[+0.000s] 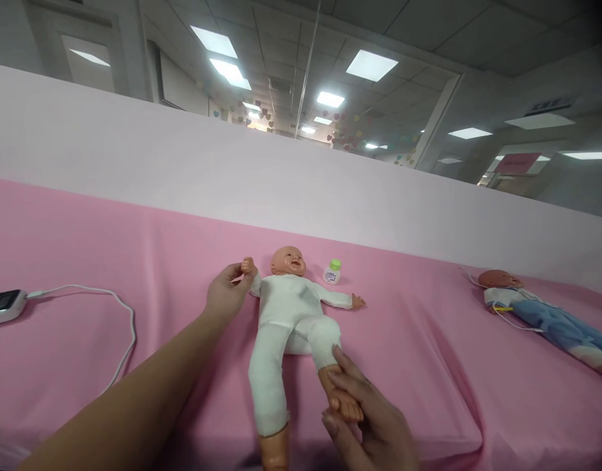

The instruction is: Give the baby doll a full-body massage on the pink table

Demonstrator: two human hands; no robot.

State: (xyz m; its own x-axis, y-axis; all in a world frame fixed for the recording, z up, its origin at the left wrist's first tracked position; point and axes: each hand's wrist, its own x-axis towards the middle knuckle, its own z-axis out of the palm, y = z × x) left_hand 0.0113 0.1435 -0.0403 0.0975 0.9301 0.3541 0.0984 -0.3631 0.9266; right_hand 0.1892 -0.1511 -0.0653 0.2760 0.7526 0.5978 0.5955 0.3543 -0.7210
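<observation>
Two hands on one plastic baby doll in a white cloth suit [285, 307], which lies face up, mid-frame, on the pink cloth-covered surface [134, 248], head away from the camera. Left hand [227, 291]: fingers closed around the doll's raised fist, beside its head. Right hand [364, 418]: wrapped around the doll's bare foot at the bottom of the frame, that knee bent up; the other leg is straight. Small white bottle with a green cap [333, 271] stands just beside the doll's head, not touching. Second doll in blue clothes [550, 314] lies well apart at the right. White device [1, 304] with white cable [119, 327] at far left.
</observation>
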